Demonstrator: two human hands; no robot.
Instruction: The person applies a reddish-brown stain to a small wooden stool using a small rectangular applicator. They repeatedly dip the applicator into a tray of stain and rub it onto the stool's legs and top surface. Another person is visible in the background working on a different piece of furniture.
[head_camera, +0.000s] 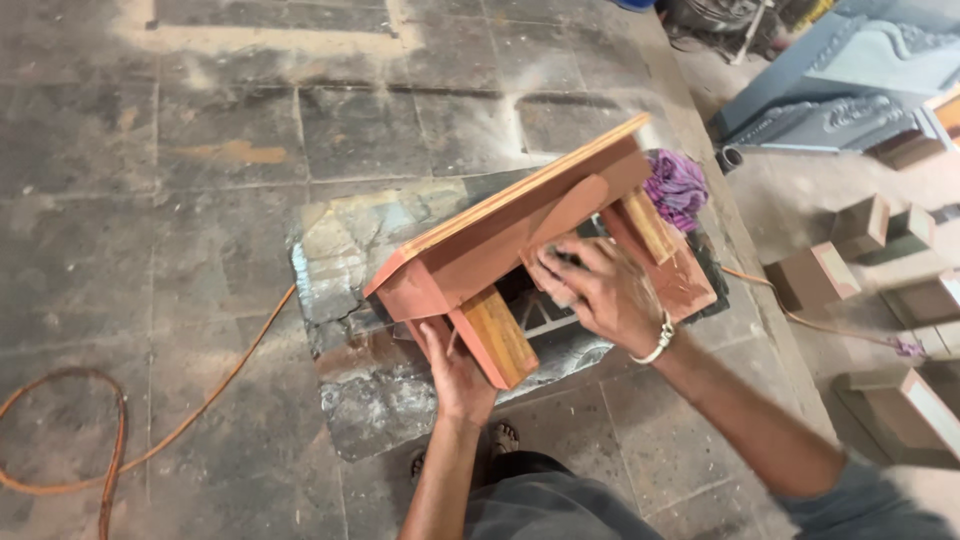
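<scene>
A small wooden stool-like piece (500, 230), coated reddish-brown with bare yellow leg ends, lies tilted on its side over a stained sheet (350, 270) on the stone floor. My left hand (455, 375) grips it from below, near one bare leg (497, 338). My right hand (590, 290), a white bracelet on its wrist, presses on the inner side between the legs; something small, perhaps a sanding pad, may be under its fingers, but it is hidden. A purple rag (677, 187) lies just behind the piece.
An orange cable (200, 400) loops across the floor at left, and another runs right. Several reddish wooden blocks (812, 276) stand at right. Grey-blue carved furniture parts (850, 80) lie at the top right. My foot (503, 438) shows below the sheet.
</scene>
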